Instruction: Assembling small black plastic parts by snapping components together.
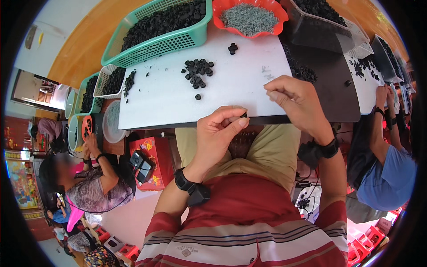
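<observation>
My left hand [219, 132] pinches a small black round part [243, 115] between thumb and fingertips, just over the table's near edge. My right hand [294, 101] hovers above the white sheet [240, 80], its thumb and forefinger drawn together. Whatever those fingertips may hold is too small to make out. Ahead of my hands, a loose cluster of black round parts [195, 72] lies on the sheet. A smaller clump of black parts [232, 48] sits farther back. Beyond it stands a red scalloped bowl [281, 27] full of thin grey metal pins [249, 18].
A green basket [155, 48] of black parts stands at the back left, a dark bin [318, 38] of them at the back right. More black pieces [302, 69] lie beside the sheet. Co-workers sit on the left [100, 178] and right [387, 178]. A red box [158, 155] stands below the table.
</observation>
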{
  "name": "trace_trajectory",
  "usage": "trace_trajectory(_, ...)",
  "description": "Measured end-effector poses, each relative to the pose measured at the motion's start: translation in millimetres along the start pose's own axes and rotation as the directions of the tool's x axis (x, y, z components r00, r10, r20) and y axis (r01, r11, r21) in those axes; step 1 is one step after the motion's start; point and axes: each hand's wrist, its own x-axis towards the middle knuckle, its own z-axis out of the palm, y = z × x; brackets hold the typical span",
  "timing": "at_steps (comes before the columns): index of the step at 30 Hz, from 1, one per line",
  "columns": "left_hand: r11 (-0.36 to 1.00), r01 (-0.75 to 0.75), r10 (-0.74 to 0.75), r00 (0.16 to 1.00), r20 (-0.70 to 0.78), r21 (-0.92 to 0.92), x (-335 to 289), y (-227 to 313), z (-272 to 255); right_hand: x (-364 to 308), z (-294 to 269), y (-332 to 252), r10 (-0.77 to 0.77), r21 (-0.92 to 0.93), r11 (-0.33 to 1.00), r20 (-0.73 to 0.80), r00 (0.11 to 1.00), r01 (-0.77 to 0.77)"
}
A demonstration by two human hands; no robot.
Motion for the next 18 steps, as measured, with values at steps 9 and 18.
trace_trajectory(9,0.998,-0.025,0.025,1.0,0.005,0.05,-0.6,5.5,4.9,-17.0,29.4,-3.3,-0.021,0.204,0.979,0.054,0.998,0.009)
trace_trajectory(18,1.0,-0.023,0.023,1.0,0.021,0.012,-5.1,6.8,7.6,-18.4,31.1,-2.2,-0.164,0.178,0.973,0.068,0.984,0.15)
